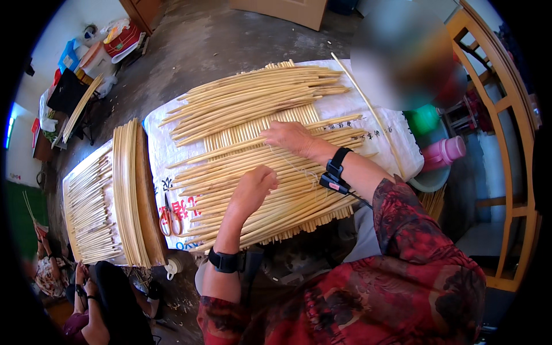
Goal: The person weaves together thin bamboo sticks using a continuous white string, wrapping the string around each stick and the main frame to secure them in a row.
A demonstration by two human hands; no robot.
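Observation:
Pale peeled rods lie side by side in two rows on a white printed sack cloth, the far row point(247, 98) and the near row point(270, 190). Between them, crosswise rods point(230, 138) show as a ribbed layer underneath. My right hand point(287, 138) is closed at a single rod point(215, 154) that lies across the gap, its fingertips down on it. Thin pale thread point(296, 165) trails below that hand over the near row. My left hand point(256, 187) hovers above the near row with curled fingers; whatever they hold is hidden.
Orange-handled scissors point(167, 221) lie at the cloth's left edge. One long rod point(368, 100) slants across its right side. Further left, a second table bears bundled rods point(127, 195). A basin point(434, 179) with a pink jug point(443, 152) stands right. Another person's hands point(83, 279) are at lower left.

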